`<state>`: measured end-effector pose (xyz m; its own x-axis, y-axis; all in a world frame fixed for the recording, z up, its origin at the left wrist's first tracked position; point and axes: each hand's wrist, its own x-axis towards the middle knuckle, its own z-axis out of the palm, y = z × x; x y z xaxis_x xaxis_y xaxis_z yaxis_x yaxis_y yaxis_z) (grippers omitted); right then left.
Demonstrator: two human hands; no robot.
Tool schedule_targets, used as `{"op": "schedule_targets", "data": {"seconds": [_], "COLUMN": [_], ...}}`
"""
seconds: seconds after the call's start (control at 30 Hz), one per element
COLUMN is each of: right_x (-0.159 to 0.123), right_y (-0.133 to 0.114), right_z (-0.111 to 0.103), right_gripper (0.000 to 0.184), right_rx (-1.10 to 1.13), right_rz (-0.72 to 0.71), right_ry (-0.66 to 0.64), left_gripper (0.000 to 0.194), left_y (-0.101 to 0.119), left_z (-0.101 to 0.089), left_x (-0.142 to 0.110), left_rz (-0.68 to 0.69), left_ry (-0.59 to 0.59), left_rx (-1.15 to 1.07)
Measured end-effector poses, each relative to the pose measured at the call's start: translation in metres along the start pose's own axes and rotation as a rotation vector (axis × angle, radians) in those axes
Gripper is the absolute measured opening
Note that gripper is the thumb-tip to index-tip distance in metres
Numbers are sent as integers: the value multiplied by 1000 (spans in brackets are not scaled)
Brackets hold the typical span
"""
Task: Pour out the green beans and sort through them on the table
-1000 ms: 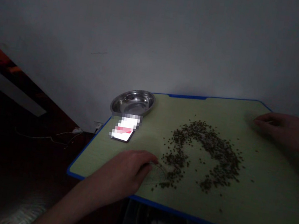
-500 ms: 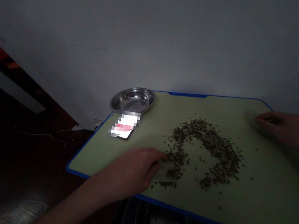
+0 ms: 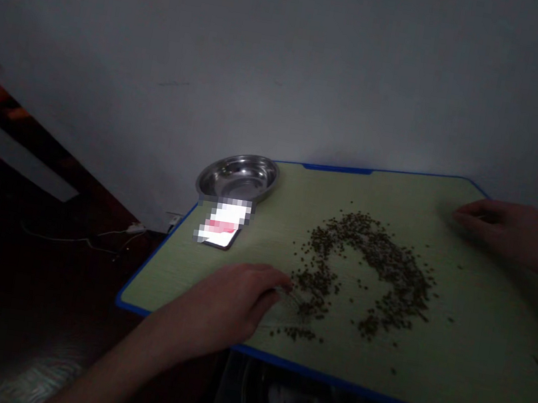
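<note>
Small dark grains (image 3: 404,275) lie in a curved, arch-shaped spread on a pale green board (image 3: 275,229) with a blue rim. At the left end of the spread, my left hand (image 3: 244,299) is closed on a clear, thin see-through piece (image 3: 298,305) that reaches over the grains; its exact kind cannot be made out. Over the board's right side, apart from the main spread, my right hand (image 3: 512,228) has its thumb and fingers pinched together. Whatever it may hold is too small and dark to name.
A shiny metal bowl (image 3: 239,177) sits at the board's back left corner. In front of it lies a phone (image 3: 221,231) with a bright, blurred screen. Behind rises a grey wall (image 3: 289,63). White cables (image 3: 107,234) run along the dark floor at left.
My left hand has shifted slightly left, and the clear piece has drawn back from the small row of grains near the front edge. My right hand has barely moved.
</note>
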<state>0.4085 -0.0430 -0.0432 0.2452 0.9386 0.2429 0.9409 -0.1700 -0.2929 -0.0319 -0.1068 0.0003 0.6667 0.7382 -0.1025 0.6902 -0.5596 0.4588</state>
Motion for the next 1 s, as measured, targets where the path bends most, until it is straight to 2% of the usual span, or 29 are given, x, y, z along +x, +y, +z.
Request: {"op": "schedule_targets", "data": {"seconds": [0.1,0.23,0.63,1.0], "right_x": [1,0,0,-3], "right_y": [-1,-4,-2,-11], "right_z": [0,-2,0,-4], "right_gripper": [41,41,37,39], "right_rx": [66,99,85,88], "right_rz": [78,93,64,77], "right_ry": [-75,-80,-102,-118], "left_gripper": [27,28,27,27], "left_y": [-1,2,6,15], "left_z": [1,2,3,5], "left_x": [-2,-1,1,9], "left_rz": [-1,-7,-18,17], "left_ry": [-2,0,-3,-35], "left_rx": [-7,-32,-51,-49]}}
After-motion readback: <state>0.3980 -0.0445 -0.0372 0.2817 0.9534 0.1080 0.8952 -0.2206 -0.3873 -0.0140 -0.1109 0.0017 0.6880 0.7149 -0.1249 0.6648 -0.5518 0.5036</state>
